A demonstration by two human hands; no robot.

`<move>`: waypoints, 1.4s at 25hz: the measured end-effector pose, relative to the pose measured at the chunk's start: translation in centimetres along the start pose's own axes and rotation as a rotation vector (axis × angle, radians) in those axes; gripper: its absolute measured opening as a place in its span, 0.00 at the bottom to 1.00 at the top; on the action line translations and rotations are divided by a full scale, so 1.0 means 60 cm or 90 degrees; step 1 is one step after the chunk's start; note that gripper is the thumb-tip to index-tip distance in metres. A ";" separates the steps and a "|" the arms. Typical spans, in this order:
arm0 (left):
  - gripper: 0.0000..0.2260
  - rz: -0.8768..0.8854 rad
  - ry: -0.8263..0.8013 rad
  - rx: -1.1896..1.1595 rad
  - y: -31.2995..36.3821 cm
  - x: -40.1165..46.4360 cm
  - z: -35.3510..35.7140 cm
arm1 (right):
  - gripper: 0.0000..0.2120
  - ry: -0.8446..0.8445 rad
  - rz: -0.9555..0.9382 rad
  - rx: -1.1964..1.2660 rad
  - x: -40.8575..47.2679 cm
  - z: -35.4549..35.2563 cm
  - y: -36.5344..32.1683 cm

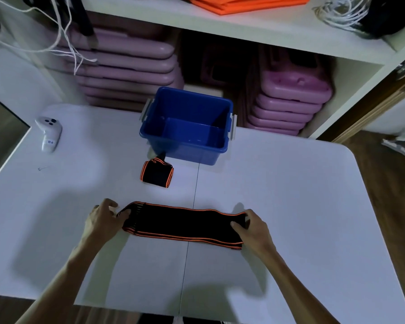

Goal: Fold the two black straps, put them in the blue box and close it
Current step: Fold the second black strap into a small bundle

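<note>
A long black strap (182, 224) with orange edge stripes lies flat across the near middle of the white table (290, 206). My left hand (102, 218) grips its left end and my right hand (253, 226) grips its right end. A second black strap (157, 174), rolled into a short bundle with orange edges, rests on the table just in front of the blue box (185, 127). The box stands open at the table's far edge, with grey latches on both sides and nothing visible inside. No lid is in view.
A white hand controller (49, 133) lies at the table's far left. Behind the table a white shelf unit (243, 31) holds stacked purple cases (126, 69), orange mats and coiled white cord. Wooden floor shows to the right.
</note>
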State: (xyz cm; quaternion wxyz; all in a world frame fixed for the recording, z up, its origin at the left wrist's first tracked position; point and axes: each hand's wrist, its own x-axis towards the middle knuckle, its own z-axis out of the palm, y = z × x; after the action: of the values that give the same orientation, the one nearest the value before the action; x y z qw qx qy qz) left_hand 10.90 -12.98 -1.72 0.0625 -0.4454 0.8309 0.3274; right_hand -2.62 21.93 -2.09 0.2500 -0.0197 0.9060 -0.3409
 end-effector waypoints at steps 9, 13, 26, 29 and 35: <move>0.12 0.025 0.020 0.004 -0.050 0.045 -0.054 | 0.16 -0.106 -0.010 0.053 0.000 0.042 -0.049; 0.28 0.348 0.030 0.207 -0.043 0.021 -0.053 | 0.27 -0.080 -0.123 -0.062 -0.022 0.058 -0.060; 0.34 0.755 -0.150 0.474 -0.053 0.087 -0.067 | 0.40 -0.071 -0.347 -0.561 -0.032 0.060 -0.038; 0.34 0.769 -0.146 0.471 -0.064 0.091 -0.064 | 0.39 -0.068 -0.343 -0.565 -0.034 0.061 -0.033; 0.26 0.798 -0.107 0.458 -0.072 0.093 -0.072 | 0.37 -0.089 -0.396 -0.564 -0.041 0.068 -0.019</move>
State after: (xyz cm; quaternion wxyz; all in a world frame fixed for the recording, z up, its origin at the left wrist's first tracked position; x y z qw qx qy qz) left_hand 11.77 -21.20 -2.68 0.0695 0.1888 0.9787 0.0418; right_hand 1.25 19.08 -2.90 0.1648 -0.4125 0.8957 0.0178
